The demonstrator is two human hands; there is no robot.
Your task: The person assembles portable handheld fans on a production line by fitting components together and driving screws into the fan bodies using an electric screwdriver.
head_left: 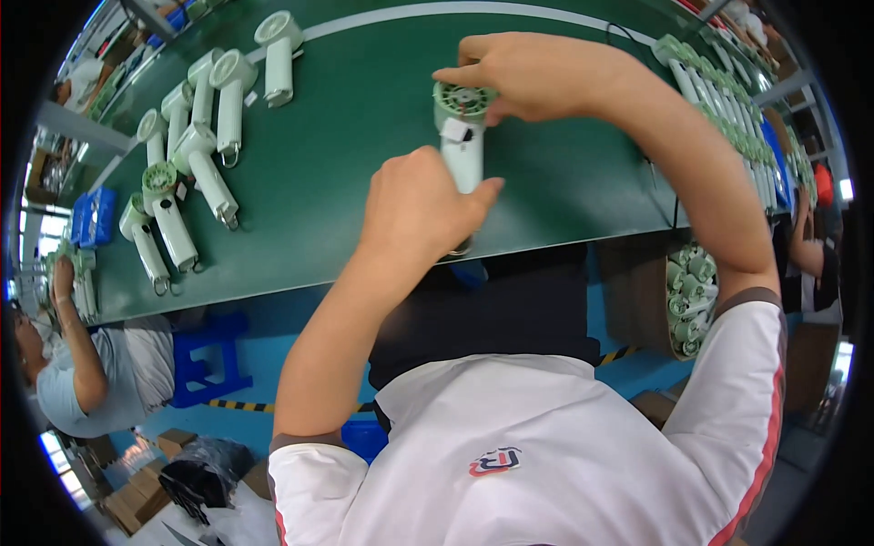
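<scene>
A pale green handheld fan [466, 156] stands nearly upright over the front part of the green table, its round slotted head facing up toward me. My left hand [414, 202] is closed around the lower handle, with the thumb pointing right across it. At the head, my right hand [533, 77] reaches over from the right. Its fingers are bent over the far rim and the thumb presses the right side. A small white tag or piece hangs below the head beside a dark spot. The palm side of my right hand is hidden.
Several similar fans [205, 114] lie on the left of the green table [337, 164]. More stand in rows [719, 100] at the far right. A carton [637, 296] of fan parts sits below the table's right edge. Another person [100, 364] works at the left near a blue stool [208, 359].
</scene>
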